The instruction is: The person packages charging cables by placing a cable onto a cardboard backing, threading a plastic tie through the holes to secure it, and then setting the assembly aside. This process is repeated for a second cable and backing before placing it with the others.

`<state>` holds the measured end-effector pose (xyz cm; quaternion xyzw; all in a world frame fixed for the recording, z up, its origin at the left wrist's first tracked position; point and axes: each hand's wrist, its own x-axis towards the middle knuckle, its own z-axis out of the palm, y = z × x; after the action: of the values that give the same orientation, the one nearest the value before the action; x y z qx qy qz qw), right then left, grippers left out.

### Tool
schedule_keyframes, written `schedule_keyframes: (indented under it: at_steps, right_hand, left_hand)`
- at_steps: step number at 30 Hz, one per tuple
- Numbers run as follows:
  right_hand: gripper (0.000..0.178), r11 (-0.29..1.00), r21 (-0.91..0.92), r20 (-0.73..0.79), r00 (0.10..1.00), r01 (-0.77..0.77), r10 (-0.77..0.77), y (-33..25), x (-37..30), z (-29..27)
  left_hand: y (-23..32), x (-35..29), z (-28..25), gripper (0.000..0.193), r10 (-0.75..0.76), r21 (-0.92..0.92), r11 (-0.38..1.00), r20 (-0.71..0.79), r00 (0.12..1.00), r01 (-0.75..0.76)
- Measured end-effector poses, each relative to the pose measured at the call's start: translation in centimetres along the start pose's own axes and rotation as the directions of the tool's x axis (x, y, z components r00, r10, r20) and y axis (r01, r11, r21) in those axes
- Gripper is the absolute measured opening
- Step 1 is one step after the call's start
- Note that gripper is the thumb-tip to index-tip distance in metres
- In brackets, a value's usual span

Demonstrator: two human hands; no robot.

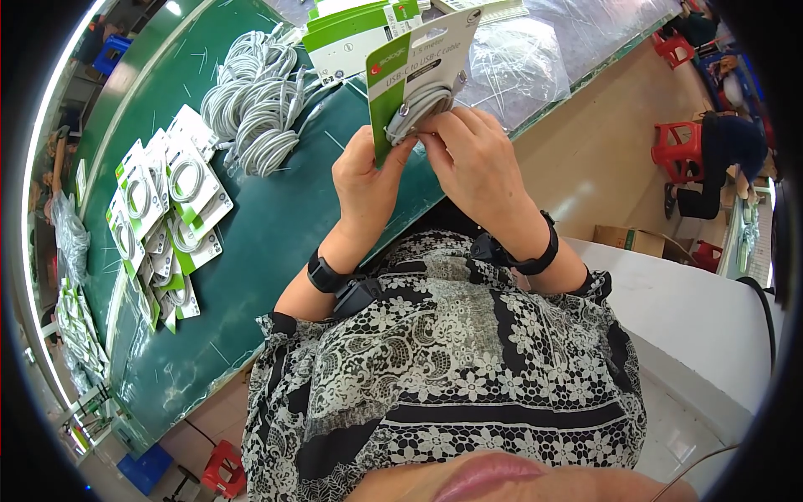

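Observation:
In front of me, a white and green packaging card [435, 52] is held upright and slightly tilted. A light grey coiled USB cable [421, 107] sits against its lower front. My left hand [365, 186] grips the bottom left edge of the card between thumb and fingers. At the lower right of the coil, my right hand [478, 163] is closed, its fingertips pinching the cable. Exactly how the cable is fixed to the card is hidden behind the fingers. Just beyond my hands lies a stack of green and white cards [355, 40].
The green table [276, 226] bears a heap of loose grey cables [251, 105] and, left of it, a pile of carded cables [171, 201]. Clear plastic [519, 54] covers the far right end. A white surface [669, 289] and a red stool [677, 149] are on the right; someone sits there.

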<state>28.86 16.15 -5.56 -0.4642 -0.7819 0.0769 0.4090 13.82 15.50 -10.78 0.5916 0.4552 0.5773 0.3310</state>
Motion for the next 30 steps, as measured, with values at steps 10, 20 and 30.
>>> schedule_keyframes:
  at_steps: [10,20,30]
  right_hand:
    - [0.017,0.891,0.357,0.118,0.959,-0.282,0.256,2.5,-1.2,-0.2]
    - [0.034,0.52,0.819,0.174,0.968,-0.243,0.179,3.8,-3.3,3.1]
    - [0.035,0.796,0.559,0.061,0.969,-0.232,0.24,5.6,-5.1,5.3]
  left_hand:
    - [1.2,-0.3,-2.9,0.021,-0.379,-0.564,0.709,0.203,0.903,0.424]
    - [1.5,-0.9,-2.0,0.026,-0.482,-0.628,0.424,0.454,0.75,0.653]
    - [1.9,-1.0,-1.6,0.027,-0.51,-0.602,0.451,0.431,0.744,0.659]
